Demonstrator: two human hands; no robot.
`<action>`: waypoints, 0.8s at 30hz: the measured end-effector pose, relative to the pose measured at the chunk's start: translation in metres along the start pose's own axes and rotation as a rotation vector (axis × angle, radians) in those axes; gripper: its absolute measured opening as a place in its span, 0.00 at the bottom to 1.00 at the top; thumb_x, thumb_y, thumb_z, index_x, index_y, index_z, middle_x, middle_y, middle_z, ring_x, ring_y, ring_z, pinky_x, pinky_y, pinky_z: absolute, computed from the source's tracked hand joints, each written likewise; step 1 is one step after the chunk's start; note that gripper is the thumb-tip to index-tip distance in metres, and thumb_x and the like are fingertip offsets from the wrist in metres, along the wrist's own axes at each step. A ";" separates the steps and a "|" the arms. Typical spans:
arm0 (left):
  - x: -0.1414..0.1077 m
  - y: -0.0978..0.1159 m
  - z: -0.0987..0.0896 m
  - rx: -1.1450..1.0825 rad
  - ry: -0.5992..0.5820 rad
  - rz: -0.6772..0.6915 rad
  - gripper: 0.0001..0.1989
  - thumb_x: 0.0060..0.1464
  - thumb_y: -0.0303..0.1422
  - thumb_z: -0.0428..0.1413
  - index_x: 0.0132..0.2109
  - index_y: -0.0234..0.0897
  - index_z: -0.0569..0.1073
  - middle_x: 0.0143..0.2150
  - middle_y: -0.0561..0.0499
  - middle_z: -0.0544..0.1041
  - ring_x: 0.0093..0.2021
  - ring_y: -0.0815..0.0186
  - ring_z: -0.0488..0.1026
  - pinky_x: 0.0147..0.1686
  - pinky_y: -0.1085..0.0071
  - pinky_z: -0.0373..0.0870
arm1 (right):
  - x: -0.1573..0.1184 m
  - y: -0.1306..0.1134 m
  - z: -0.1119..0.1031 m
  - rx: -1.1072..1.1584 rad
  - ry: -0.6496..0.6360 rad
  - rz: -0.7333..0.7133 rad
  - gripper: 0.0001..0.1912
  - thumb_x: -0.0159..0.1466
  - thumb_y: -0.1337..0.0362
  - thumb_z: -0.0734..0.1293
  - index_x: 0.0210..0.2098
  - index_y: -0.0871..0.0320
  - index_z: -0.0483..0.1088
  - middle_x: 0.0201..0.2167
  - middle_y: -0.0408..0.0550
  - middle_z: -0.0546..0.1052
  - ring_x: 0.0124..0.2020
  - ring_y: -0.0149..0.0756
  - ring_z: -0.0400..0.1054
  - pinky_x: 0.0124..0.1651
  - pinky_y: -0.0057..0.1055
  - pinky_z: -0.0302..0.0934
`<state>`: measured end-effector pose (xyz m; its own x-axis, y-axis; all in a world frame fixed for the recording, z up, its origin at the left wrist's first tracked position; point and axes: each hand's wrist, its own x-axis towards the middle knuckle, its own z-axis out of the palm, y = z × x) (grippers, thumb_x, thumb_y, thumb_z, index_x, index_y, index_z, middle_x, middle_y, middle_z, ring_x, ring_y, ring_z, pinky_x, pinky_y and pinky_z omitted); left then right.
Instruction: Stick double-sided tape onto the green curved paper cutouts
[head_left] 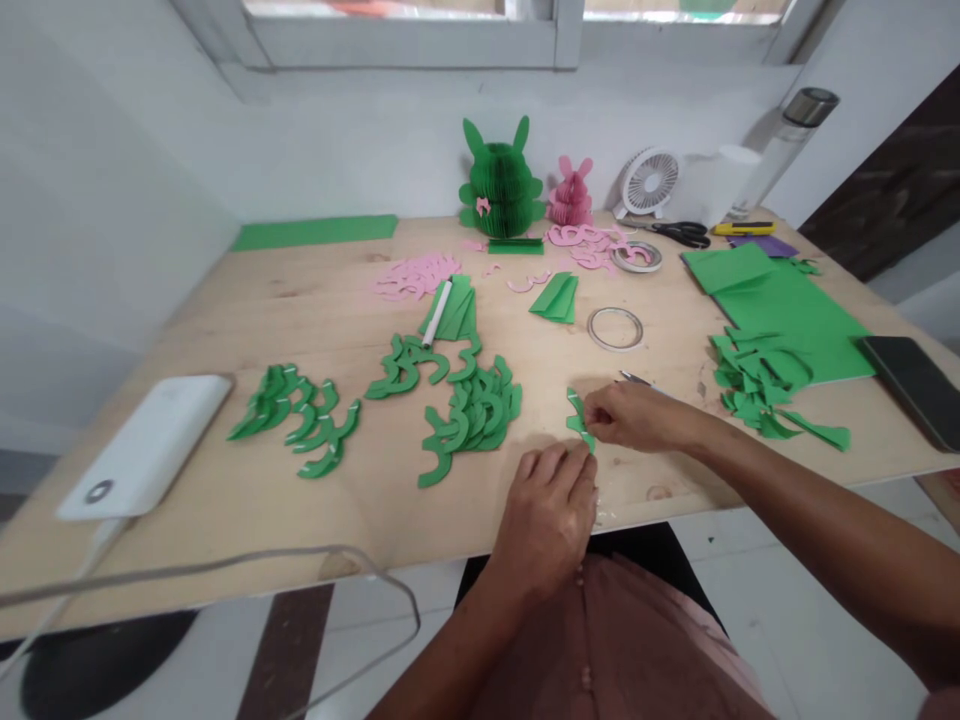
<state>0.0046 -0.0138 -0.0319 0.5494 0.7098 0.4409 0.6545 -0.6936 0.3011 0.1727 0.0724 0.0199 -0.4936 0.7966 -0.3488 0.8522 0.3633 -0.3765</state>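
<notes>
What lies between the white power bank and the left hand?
The head view shows green cutouts with white strips nearer the power bank, then a larger heap of green cutouts nearer the left hand.

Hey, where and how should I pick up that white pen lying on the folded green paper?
Probably best to pinch the middle of the white pen's barrel from above, fingers on its left and right sides. It lies flat and slim, pointing away from you, on the folded green paper, while its near end sits close to the green cutouts.
</notes>
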 end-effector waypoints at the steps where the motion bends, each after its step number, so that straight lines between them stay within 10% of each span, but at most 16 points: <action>1: 0.000 0.000 0.000 -0.002 -0.004 -0.002 0.13 0.56 0.28 0.50 0.47 0.32 0.72 0.49 0.44 0.75 0.46 0.58 0.68 0.42 0.59 0.65 | 0.000 0.000 0.000 -0.002 0.001 0.000 0.05 0.53 0.70 0.61 0.24 0.58 0.68 0.22 0.42 0.72 0.23 0.28 0.61 0.27 0.25 0.48; 24: 0.000 0.000 0.000 0.015 -0.001 0.011 0.13 0.56 0.28 0.50 0.48 0.33 0.71 0.50 0.43 0.74 0.45 0.58 0.68 0.41 0.60 0.64 | 0.005 -0.008 -0.008 -0.050 -0.050 0.028 0.06 0.52 0.72 0.62 0.23 0.58 0.68 0.22 0.44 0.73 0.24 0.29 0.62 0.27 0.26 0.50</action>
<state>0.0044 -0.0138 -0.0317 0.5569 0.7023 0.4433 0.6560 -0.6994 0.2839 0.1648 0.0776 0.0280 -0.4764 0.7823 -0.4014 0.8729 0.3659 -0.3229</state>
